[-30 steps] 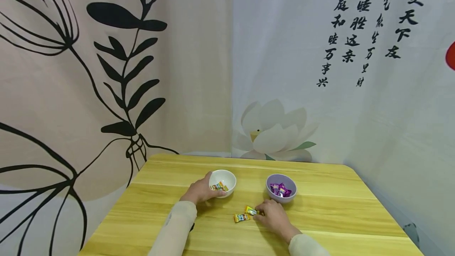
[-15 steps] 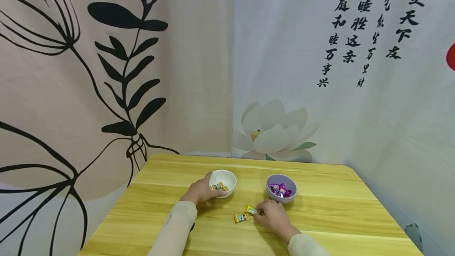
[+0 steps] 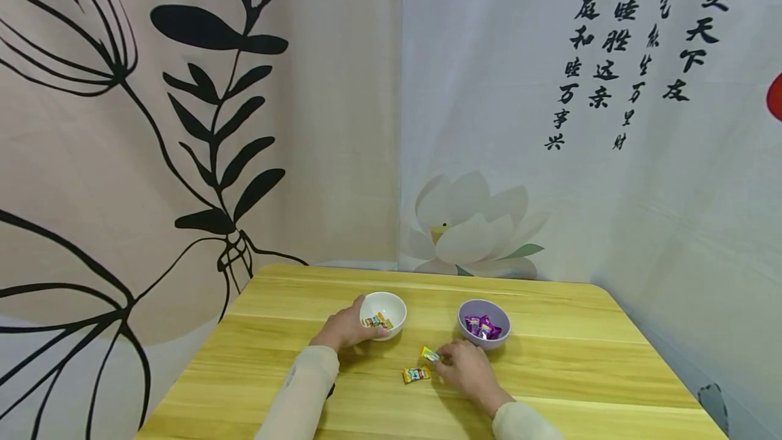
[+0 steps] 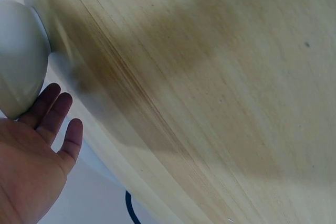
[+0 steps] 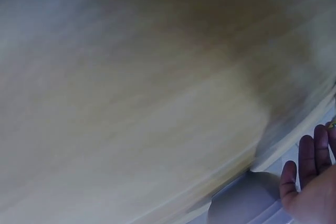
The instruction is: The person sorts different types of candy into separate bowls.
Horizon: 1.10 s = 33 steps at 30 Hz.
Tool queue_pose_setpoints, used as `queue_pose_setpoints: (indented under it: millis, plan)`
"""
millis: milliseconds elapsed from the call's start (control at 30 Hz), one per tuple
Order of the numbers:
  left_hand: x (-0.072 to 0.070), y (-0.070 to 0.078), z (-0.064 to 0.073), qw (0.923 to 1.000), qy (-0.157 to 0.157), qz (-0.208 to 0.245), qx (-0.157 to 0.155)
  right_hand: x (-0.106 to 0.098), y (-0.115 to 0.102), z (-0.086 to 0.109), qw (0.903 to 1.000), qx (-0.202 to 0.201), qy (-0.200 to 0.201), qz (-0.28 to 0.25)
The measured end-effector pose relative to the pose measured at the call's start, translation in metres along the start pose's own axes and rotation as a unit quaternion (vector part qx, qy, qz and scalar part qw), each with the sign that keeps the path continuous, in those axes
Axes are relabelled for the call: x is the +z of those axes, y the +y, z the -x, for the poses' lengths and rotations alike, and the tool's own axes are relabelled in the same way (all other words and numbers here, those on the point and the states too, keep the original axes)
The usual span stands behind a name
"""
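My left hand grips the side of a white bowl with several yellow-wrapped candies inside. In the left wrist view its fingers lie along the bowl's outer wall. Between the thumb and fingertips of my right hand is a yellow-wrapped candy, tilted, its right end hidden by the fingers. A second yellow-wrapped candy lies flat on the table just left of and below that hand. The right wrist view shows a bit of yellow wrapper at the fingertips.
Right behind my right hand stands a purple bowl with several purple-wrapped candies. Both bowls are on a wooden table. A printed curtain hangs behind the table's far edge.
The candy pinched in my right hand has come up slightly and away from the one on the table, and the hand has shifted a little with it. My left hand and the bowls stay put.
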<state>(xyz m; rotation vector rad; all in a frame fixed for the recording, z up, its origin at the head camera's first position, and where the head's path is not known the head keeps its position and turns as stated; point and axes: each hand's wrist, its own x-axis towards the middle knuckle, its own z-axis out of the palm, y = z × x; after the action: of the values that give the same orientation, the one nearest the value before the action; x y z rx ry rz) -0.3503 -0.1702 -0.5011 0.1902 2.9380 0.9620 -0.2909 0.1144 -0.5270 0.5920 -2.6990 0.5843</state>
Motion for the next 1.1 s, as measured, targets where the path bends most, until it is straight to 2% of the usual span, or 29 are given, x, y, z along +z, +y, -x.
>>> queue_pose_setpoints:
  millis: [467,667,900,1100]
  plan:
    - [0.003,-0.003,-0.003,0.9999,-0.007,-0.01,-0.009,0.0,-0.024,-0.016,0.9974,0.04,0.034,-0.049]
    - [0.002,-0.002,0.0,0.9999,-0.006,-0.003,-0.015,-0.001,-0.039,-0.028,0.9959,0.04,0.055,-0.059]
    - [0.004,-0.002,-0.001,1.0,-0.005,0.005,-0.004,0.003,-0.049,-0.045,0.9956,0.037,0.072,-0.046]
    - [0.004,0.0,-0.002,1.0,-0.005,0.008,0.001,0.0,-0.053,-0.062,0.9954,0.054,0.072,-0.034]
